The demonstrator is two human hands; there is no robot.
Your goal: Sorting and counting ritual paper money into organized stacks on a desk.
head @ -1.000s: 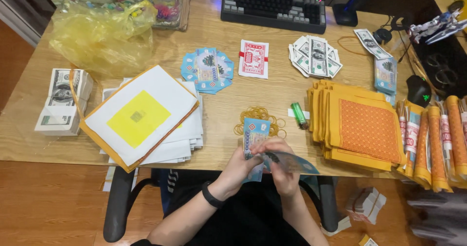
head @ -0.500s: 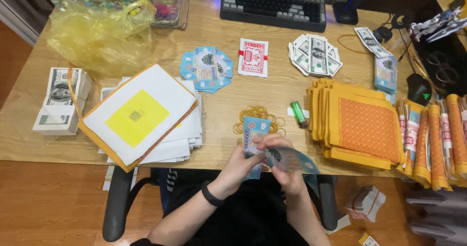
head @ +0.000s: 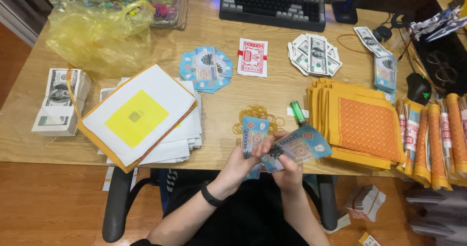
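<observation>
Both hands meet at the front edge of the wooden desk (head: 228, 95). My left hand (head: 242, 166), with a black band on the wrist, holds an upright stack of blue paper notes (head: 254, 131). My right hand (head: 288, 170) grips a second bunch of blue notes (head: 299, 146), fanned out to the right. A pile of yellow rubber bands (head: 259, 115) lies just beyond the hands, with a green lighter (head: 297, 113) to its right.
Left: a white-and-yellow stack of sheets (head: 138, 117), a banknote bundle (head: 59, 101), a yellow plastic bag (head: 97, 32). Centre: a blue note fan (head: 205, 69), a red-and-white packet (head: 252, 57), a grey note fan (head: 315, 53). Right: orange paper sheets (head: 362, 124), rolled paper bundles (head: 433, 139). A keyboard (head: 270, 3) at the back.
My hands have shifted slightly right along the desk edge, and the bunch in my right hand has spread further out to the right. Nothing on the desk has moved.
</observation>
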